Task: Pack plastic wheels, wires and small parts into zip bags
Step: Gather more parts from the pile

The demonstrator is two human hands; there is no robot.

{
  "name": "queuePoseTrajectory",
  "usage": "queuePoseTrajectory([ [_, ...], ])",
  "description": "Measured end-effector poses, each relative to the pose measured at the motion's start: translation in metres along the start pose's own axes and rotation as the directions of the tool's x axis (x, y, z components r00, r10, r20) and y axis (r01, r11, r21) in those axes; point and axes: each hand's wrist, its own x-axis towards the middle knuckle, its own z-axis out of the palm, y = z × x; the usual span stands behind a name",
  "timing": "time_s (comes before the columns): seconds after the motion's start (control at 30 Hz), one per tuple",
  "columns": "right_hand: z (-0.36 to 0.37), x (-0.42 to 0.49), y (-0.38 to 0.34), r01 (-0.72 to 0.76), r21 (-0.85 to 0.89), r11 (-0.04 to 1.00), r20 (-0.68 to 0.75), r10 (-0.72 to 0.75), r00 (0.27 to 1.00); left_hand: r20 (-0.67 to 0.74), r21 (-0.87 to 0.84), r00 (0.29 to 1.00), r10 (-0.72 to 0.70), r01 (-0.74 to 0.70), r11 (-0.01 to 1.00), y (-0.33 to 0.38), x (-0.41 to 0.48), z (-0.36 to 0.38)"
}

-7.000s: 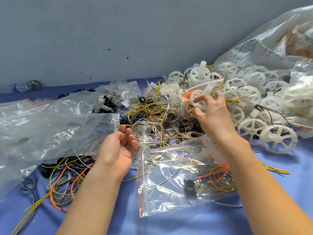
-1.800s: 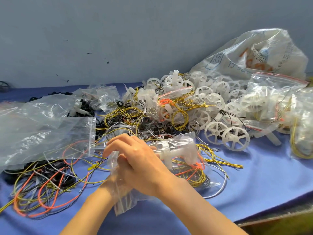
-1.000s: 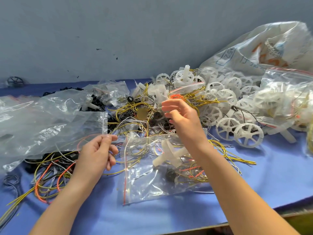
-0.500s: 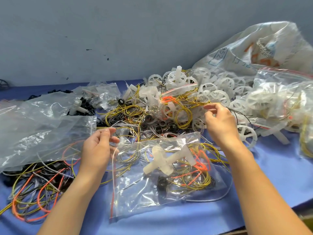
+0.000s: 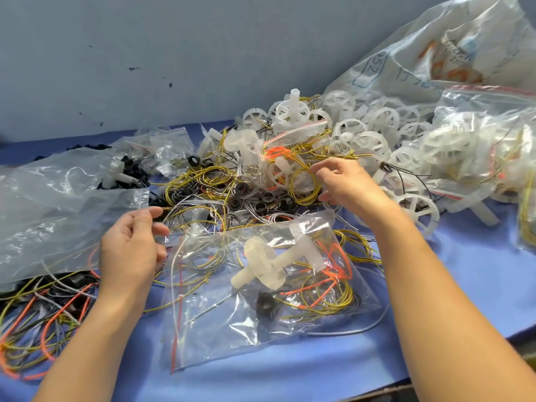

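Note:
A clear zip bag (image 5: 220,323) with a red seal lies in front of me on the blue table. It holds a white plastic axle part (image 5: 261,265), yellow and orange wires and a black ring. My left hand (image 5: 130,250) hovers at the bag's upper left corner, fingers loosely apart, gripping nothing that I can see. My right hand (image 5: 348,190) is spread over the loose pile, fingertips at a yellow wire coil (image 5: 301,184). White plastic wheels (image 5: 368,137) are heaped behind it, with black rings (image 5: 262,198) among the wires.
Empty clear bags (image 5: 58,204) cover the left side above a tangle of orange and yellow wires (image 5: 40,317). Filled zip bags (image 5: 487,146) and a large printed sack (image 5: 441,59) stand at the right. A grey wall runs behind; the table's edge (image 5: 435,384) is at the lower right.
My right hand has moved left from the wheels to the yellow wire coil. My left hand has stayed by the bag's corner. The view has shifted a little.

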Motion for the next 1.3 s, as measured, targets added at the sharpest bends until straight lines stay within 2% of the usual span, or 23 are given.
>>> queuePoseTrajectory([
  [0.1,0.01,-0.001,0.002,0.031,-0.14,0.99,0.148,-0.011,0.989,0.006,0.018,1.0,0.009,-0.009,1.0,-0.002,0.0,-0.005],
  [0.27,0.023,-0.007,-0.008,0.081,-0.21,0.974,0.184,-0.042,0.982,0.029,0.011,0.999,0.014,-0.014,1.0,-0.003,-0.002,-0.012],
  [0.4,0.031,-0.011,-0.011,0.078,-0.269,0.96,0.239,-0.012,0.971,0.038,0.01,0.999,0.019,-0.019,1.0,-0.002,-0.003,-0.019],
  [0.67,0.028,-0.016,-0.023,0.096,-0.316,0.944,0.223,-0.024,0.974,0.084,0.084,0.996,0.001,-0.008,0.996,-0.011,0.001,-0.034],
  [0.77,0.021,-0.018,-0.04,0.14,-0.377,0.915,0.161,-0.084,0.983,0.118,0.136,0.993,-0.008,-0.009,0.991,-0.015,0.004,-0.036],
  [0.87,0.015,-0.022,-0.056,0.197,-0.375,0.906,0.133,-0.158,0.978,0.151,0.171,0.988,-0.038,0.012,0.985,-0.018,0.002,-0.037],
  [0.97,0.018,-0.028,-0.067,0.257,-0.346,0.902,0.193,-0.2,0.961,0.183,0.199,0.982,-0.053,0.016,0.98,-0.021,-0.002,-0.037],
  [1.13,0.033,-0.036,-0.074,0.299,-0.356,0.885,0.343,-0.174,0.923,0.174,0.207,0.984,-0.021,-0.016,0.978,-0.016,-0.006,-0.038],
  [1.3,0.028,-0.039,-0.079,0.305,-0.328,0.894,0.344,-0.187,0.92,0.118,0.236,0.992,0.046,-0.073,0.969,-0.005,-0.008,-0.035],
])
